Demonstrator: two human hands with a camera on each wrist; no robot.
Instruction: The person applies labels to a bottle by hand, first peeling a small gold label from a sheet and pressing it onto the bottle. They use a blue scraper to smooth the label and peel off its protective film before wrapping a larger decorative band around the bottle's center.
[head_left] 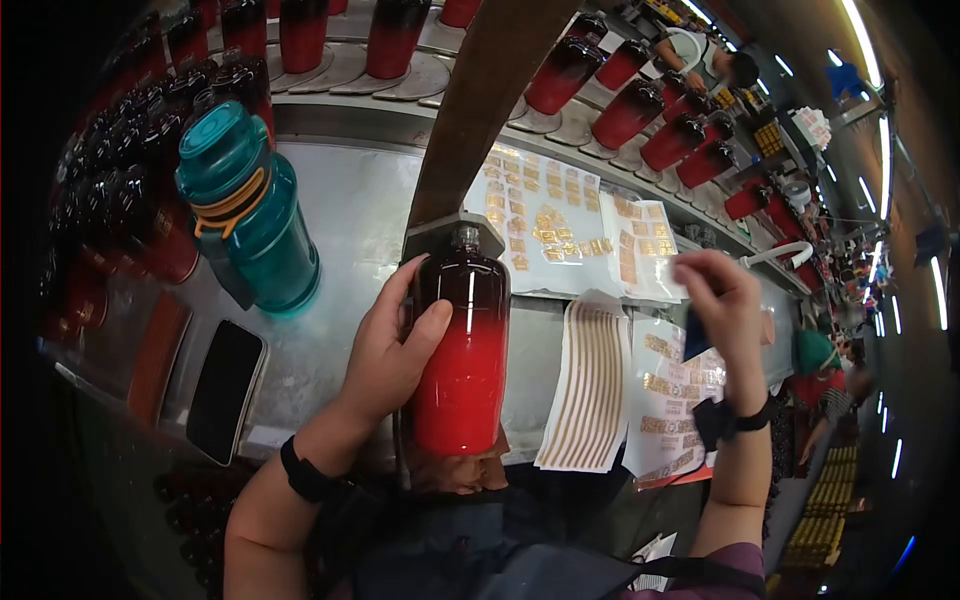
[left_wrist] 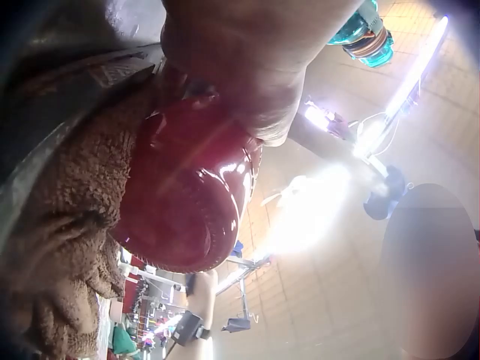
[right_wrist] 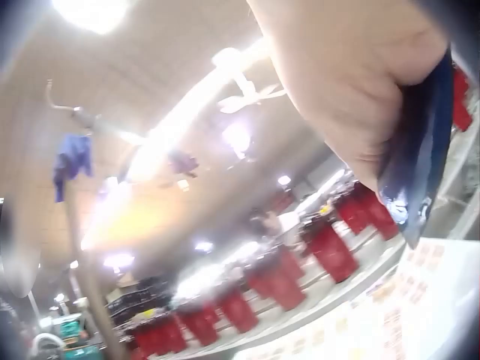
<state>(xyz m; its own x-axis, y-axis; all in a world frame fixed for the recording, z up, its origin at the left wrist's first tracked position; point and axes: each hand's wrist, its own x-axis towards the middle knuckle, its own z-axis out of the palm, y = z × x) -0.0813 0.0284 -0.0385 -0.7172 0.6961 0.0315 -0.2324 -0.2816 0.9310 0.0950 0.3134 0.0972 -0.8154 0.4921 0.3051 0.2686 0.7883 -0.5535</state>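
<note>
A glass bottle point(head_left: 462, 385), black at the neck and fading to bright red, lies with its neck pointing away from me. My left hand point(head_left: 385, 345) grips its left side, thumb across the top. In the left wrist view the bottle's red base point(left_wrist: 176, 217) shows beside a brown cloth point(left_wrist: 67, 217). My right hand point(head_left: 725, 295) is raised over the decal sheets at the right, fingers bent. It holds a dark blue flat piece point(right_wrist: 420, 150) against the palm, pointing down. Below it lie a sheet of gold decals point(head_left: 665, 395) and a sheet of gold strips point(head_left: 588, 385).
A teal water bottle point(head_left: 265, 230) stands at the left, near a black phone point(head_left: 228, 390). More gold decal sheets point(head_left: 550, 215) lie behind. A brown post point(head_left: 480, 110) rises ahead of me. Beyond it, red-black bottles point(head_left: 630, 112) ride a curved conveyor.
</note>
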